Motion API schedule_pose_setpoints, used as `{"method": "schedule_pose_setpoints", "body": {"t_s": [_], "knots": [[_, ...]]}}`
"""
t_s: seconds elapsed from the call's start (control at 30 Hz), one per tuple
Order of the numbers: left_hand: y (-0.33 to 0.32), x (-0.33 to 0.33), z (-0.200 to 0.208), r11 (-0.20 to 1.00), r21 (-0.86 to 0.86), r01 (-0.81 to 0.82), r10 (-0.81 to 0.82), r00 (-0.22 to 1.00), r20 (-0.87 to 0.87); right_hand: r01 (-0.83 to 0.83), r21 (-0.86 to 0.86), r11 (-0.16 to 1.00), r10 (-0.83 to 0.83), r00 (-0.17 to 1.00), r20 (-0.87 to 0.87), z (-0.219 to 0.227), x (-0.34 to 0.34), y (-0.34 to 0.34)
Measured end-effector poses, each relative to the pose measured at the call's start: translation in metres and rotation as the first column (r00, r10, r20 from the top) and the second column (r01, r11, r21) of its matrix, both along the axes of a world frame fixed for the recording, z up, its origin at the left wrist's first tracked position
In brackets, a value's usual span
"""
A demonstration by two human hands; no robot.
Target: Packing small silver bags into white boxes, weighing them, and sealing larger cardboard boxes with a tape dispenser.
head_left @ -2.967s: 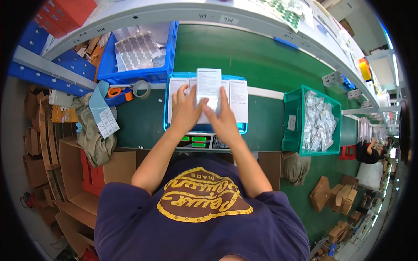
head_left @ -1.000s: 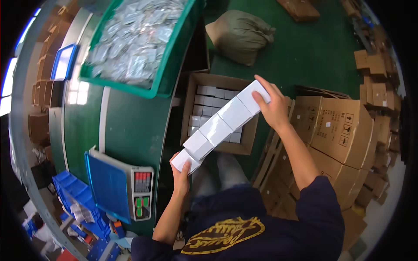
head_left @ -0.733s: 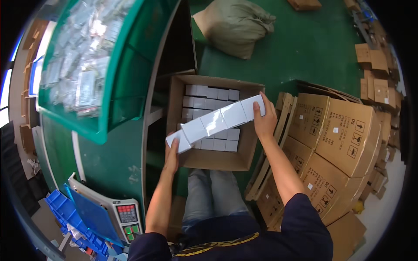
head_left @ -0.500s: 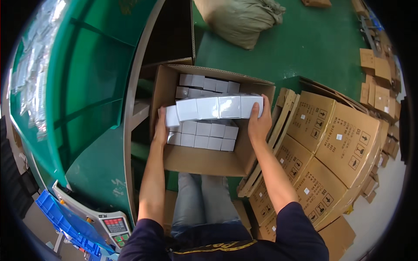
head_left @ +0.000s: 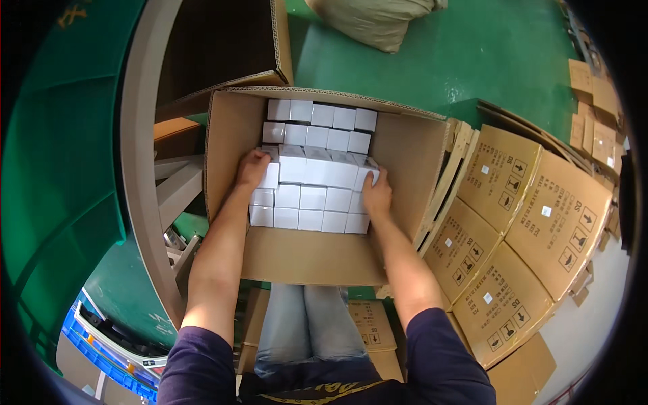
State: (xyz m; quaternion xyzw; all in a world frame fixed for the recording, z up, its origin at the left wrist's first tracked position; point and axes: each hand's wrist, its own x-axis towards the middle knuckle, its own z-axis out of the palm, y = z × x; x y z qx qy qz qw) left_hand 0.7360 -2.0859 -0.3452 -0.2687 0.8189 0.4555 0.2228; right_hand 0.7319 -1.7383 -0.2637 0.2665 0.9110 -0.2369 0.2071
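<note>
An open cardboard carton (head_left: 317, 260) in front of me holds several rows of small white boxes (head_left: 312, 219). Across its middle runs a raised row of white boxes (head_left: 317, 167), squeezed end to end between my hands. My left hand (head_left: 252, 169) presses the left end with bent fingers. At the right end my right hand (head_left: 376, 194) grips the last box, thumb on its near face. The row now sits down among the other rows, standing slightly higher than them. Whether it touches the layer beneath is hidden.
Stacked sealed cartons (head_left: 513, 202) and a wooden pallet edge (head_left: 445, 182) flank the carton on the right. A grey table frame (head_left: 138, 148) and green bin (head_left: 74, 135) are close on the left. Beyond lie another open carton (head_left: 280, 40) and a tan sack (head_left: 378, 20).
Both hands have lowered the row of white boxes into the carton, between the other rows. My view has shifted, so the carton looks larger.
</note>
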Motion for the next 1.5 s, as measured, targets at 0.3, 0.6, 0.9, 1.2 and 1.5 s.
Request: {"method": "schedule_pose_setpoints", "body": {"t_s": [0.3, 0.6, 0.9, 1.2, 1.5], "knots": [[0.045, -0.052, 0.029, 0.774, -0.111, 0.624, -0.596, 0.776, 0.207, -0.794, -0.067, 0.604, 0.722, 0.51, 0.467, -0.028, -0.085, 0.003], [0.093, -0.051, 0.095, 0.774, -0.268, 0.573, -0.586, 0.809, 0.036, -0.653, -0.074, 0.753, 0.657, 0.754, 0.026, -0.02, -0.03, -0.006], [0.085, 0.08, 0.372, 0.986, 0.138, -0.095, 0.14, 0.921, -0.363, -0.058, -0.924, 0.378, 0.536, 0.827, 0.167, 0.294, -0.003, -0.051], [-0.179, 0.047, 0.595, 0.716, 0.284, -0.638, 0.544, 0.254, -0.8, -0.951, -0.232, 0.202, 0.627, 0.308, -0.716, 0.509, -0.218, -0.325], [-0.417, -0.201, 0.518, 0.746, -0.015, -0.665, 0.38, 0.445, -0.811, -0.894, -0.413, 0.173, 0.897, 0.317, -0.309, 0.507, -0.23, -0.392]]}}
